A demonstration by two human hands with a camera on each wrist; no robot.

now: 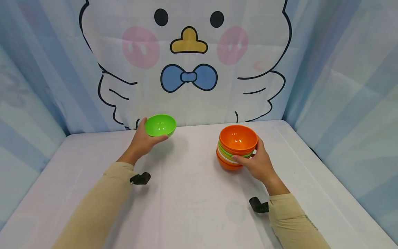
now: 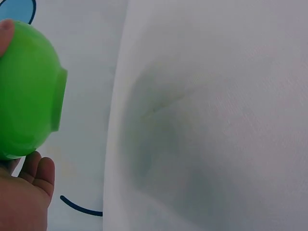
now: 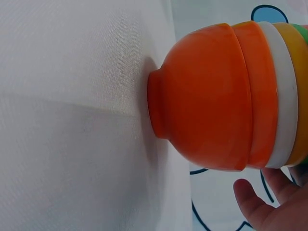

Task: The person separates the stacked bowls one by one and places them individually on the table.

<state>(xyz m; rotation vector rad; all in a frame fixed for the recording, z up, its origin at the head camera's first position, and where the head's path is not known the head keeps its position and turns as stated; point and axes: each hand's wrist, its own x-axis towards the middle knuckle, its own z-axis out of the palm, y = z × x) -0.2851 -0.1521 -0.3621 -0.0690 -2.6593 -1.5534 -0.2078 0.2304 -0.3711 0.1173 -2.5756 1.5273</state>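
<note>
Tabletop (image 1: 192,207) stretching out white and faintly creased, and up at twelve o'clock behind it hangs a backdrop (image 1: 188,105) printed with a cartoon face and a blue bow tie, blue-striped curtains (image 1: 31,103) closing the sides at nine and three. Over to eleven o'clock, the green bowl (image 1: 160,125) is up in the air, mouth upward, nearly level, foot pointing down, and the left hand (image 1: 144,140) has it pinched, thumb on the near side! Across at one o'clock, the bowl stack (image 1: 235,147) stands upright on the tabletop, long axis vertical, top mouth facing up, with the right hand (image 1: 261,162) gripping its four-o'clock side, thumb at the front. What a shine on them: smooth, vivid lime on the single bowl, while the stack runs orange on top, bands of green, yellow and white through the middle, orange again at the foot
</note>
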